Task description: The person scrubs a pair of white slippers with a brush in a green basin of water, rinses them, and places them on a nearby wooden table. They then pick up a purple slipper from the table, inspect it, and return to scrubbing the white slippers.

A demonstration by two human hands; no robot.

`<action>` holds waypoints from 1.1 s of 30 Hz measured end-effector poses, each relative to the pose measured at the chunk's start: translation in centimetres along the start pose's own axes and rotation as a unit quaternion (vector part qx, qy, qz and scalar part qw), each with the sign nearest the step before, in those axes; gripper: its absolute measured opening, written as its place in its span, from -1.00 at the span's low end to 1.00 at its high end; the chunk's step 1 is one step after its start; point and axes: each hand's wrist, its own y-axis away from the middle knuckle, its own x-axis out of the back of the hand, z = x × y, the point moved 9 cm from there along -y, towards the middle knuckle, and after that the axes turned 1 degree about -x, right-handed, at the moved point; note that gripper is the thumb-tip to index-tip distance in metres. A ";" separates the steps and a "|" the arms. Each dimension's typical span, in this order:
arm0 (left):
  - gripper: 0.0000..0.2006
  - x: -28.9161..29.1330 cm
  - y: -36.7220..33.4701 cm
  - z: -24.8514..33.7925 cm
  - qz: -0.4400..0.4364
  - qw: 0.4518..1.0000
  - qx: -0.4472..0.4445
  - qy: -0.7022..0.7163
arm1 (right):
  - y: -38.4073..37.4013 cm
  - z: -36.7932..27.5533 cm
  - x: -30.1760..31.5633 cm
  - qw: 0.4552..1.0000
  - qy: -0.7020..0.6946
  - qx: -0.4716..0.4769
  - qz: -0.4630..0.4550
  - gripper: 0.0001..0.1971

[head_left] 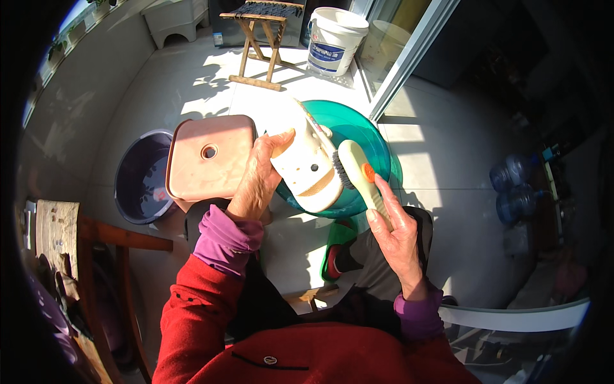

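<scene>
My left hand [257,173] grips what looks like a white shoe [299,163], tilted over a teal basin [382,157]. Its far part is washed out by sunlight; a dark round spot and a tan area show at the near end. In my right hand [398,240] is a pale scrub brush [355,165] with an orange button, held by its handle. The brush's dark bristles touch or nearly touch the shoe's right side. The basin's inside is partly hidden by the shoe.
A pink stool [211,160] stands left of the basin, beside a purple basin [137,182]. Farther off are a folding wooden stool [262,41] and a white bucket [336,41]. Large water bottles [515,198] lie at right; a wooden chair [121,237] is at left.
</scene>
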 end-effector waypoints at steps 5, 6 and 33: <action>-0.64 -1.0 0.0 -0.1 -0.031 0.999 0.011 -0.010 | -0.9 -0.4 -0.5 0.999 0.040 0.030 0.005 -0.49; -0.64 -1.3 -0.2 -0.1 -0.042 0.999 0.012 -0.027 | -1.1 -0.2 -0.6 0.999 0.034 0.017 0.001 -0.49; -0.51 -2.8 0.8 -1.6 -0.090 0.974 0.104 -0.178 | -10.3 -2.2 -1.1 0.972 0.185 0.110 -0.091 -0.49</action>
